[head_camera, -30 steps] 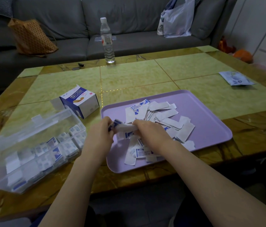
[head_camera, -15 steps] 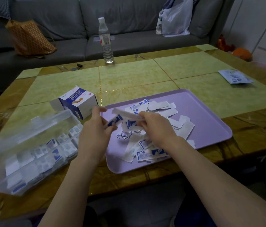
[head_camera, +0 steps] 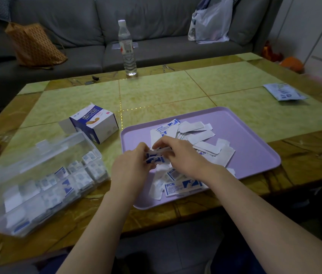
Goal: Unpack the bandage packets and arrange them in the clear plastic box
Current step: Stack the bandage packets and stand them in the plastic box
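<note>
Two hands meet over the near left part of the purple tray (head_camera: 255, 147). Your left hand (head_camera: 130, 167) and your right hand (head_camera: 182, 157) both pinch one small bunch of bandage packets (head_camera: 154, 158) with curled fingers. The bunch sits between your fingertips, right over the pile. You cannot tell if it touches the pile.

Lots of loose packets (head_camera: 199, 139) lie in a messy heap on the tray. They spread from the middle out to 2 o'clock and down to 6 o'clock, under your wrists.

The clear plastic box (head_camera: 37, 175) sits on the table (head_camera: 156, 91) at 9 o'clock from the tray, just beside it, with its lid up. It has packets in its little rooms.

A blue and white card box (head_camera: 94, 123) lies at 11 o'clock from the tray, open at one end. A water bottle (head_camera: 127, 50) stands at 12 o'clock, at the far edge of the table. A flat pouch (head_camera: 284, 91) lies well apart at 2 o'clock.
</note>
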`<state>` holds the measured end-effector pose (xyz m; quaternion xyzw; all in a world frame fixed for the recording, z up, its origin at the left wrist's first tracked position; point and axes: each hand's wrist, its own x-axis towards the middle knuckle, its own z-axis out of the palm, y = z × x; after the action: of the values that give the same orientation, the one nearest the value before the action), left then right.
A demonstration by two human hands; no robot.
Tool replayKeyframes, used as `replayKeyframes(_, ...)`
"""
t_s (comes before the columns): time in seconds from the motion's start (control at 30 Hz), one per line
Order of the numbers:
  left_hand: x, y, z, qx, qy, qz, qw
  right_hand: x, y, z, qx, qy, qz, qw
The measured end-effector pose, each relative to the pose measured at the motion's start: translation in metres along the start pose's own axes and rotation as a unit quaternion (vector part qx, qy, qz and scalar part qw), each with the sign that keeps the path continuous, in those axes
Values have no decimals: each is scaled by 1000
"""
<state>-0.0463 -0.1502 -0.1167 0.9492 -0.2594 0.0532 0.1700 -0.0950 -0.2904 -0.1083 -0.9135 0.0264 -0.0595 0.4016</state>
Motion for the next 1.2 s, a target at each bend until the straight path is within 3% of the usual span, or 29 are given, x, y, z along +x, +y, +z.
replayKeyframes(0.2,-5,7,5,52,25,2,998,-1,-1,9,41,-59,20,997)
replayKeyframes(0.27,-6,9,6,53,30,6,998,-1,4,11,-2,-66,15,998)
replayKeyframes(0.4,-5,12,6,42,21,7,999,-1,9,8,-136,-16,6,991)
replayKeyframes(0.53,0,2,4,49,36,21,998,0,11,3,-175,30,8,984)
replayKeyframes(0.7,0,-8,13,-8,-44,-30,999,9,21,10,-137,24,50,989)
replayKeyframes(0.97,2,-2,26,-62,-48,0,997,9,13,23,-23,48,15,998)
replayKeyframes(1.1,0,2,25,-110,11,27,993,7,15,25,-113,8,-16,993)
replayKeyframes(1.2,-3,-2,27,-34,7,38,999,4,15,26,-207,-26,-29,978)
